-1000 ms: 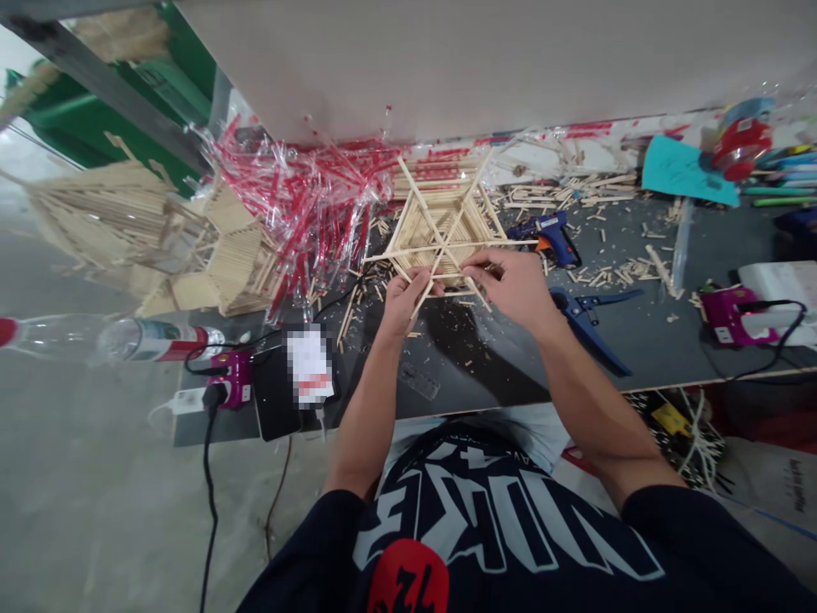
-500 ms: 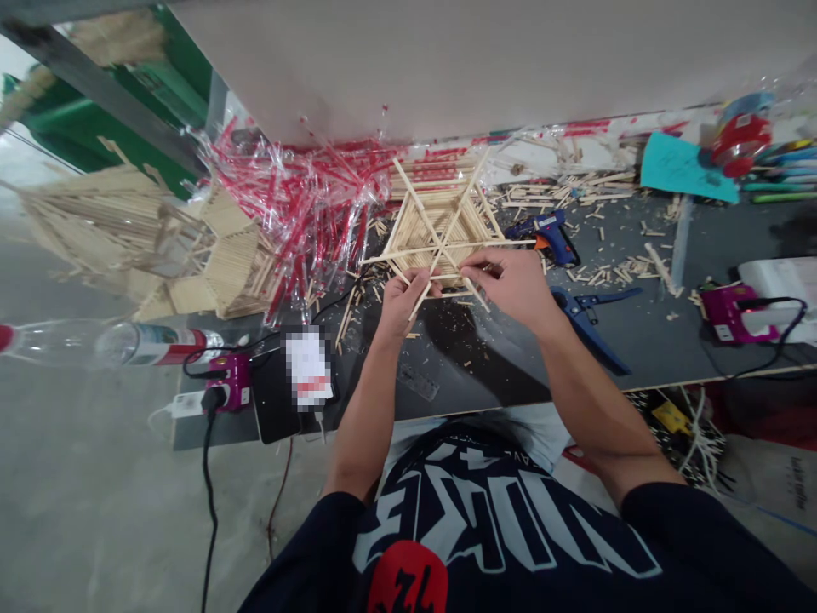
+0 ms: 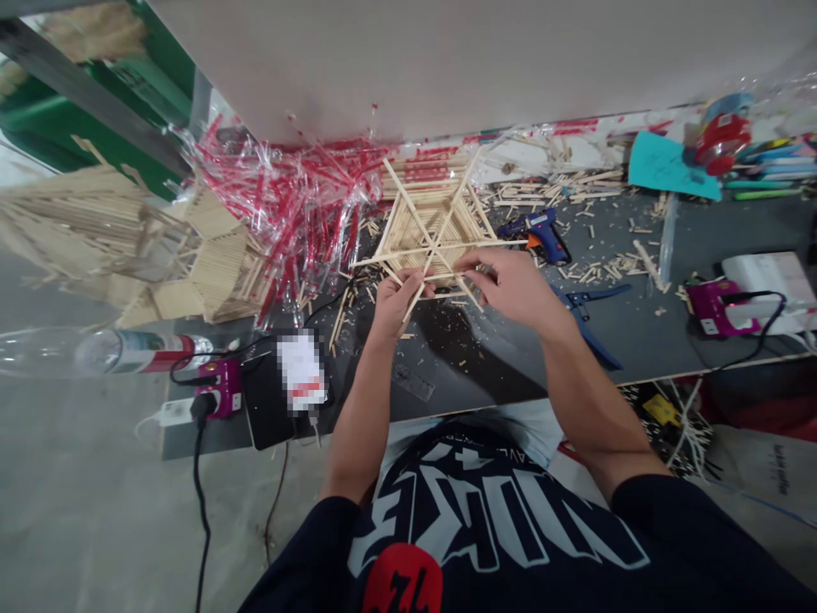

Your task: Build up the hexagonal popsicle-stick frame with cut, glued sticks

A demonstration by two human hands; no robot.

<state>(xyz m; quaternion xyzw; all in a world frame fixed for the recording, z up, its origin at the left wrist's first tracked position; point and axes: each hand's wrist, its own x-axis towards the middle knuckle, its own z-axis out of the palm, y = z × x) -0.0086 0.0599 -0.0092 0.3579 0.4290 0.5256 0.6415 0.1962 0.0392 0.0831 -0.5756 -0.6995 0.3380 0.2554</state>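
Note:
A six-sided frame of stacked wooden sticks (image 3: 418, 226) stands on the dark table, with longer sticks crossing over its top like a star. My left hand (image 3: 394, 306) grips the frame's near left side, thumb and fingers closed around the sticks there. On the near right side, my right hand (image 3: 507, 279) has thumb and forefinger pinched together at a short stick lying between two arms of the star; the fingertips partly cover it. A blue glue gun (image 3: 545, 237) lies just beyond my right hand, and a blue-handled cutter (image 3: 591, 328) lies beside my right forearm.
Crumpled red-and-clear plastic wrappers (image 3: 299, 200) pile up at the back left, beside another stick structure (image 3: 217, 264). Loose sticks (image 3: 593, 183) and offcuts litter the table. A plastic bottle (image 3: 146, 351), a phone (image 3: 301, 370) and purple power adapters (image 3: 220, 385) sit at left.
The whole view has shifted a little to the left. Both hands stay at the same places on the stick frame, with hardly any finger movement.

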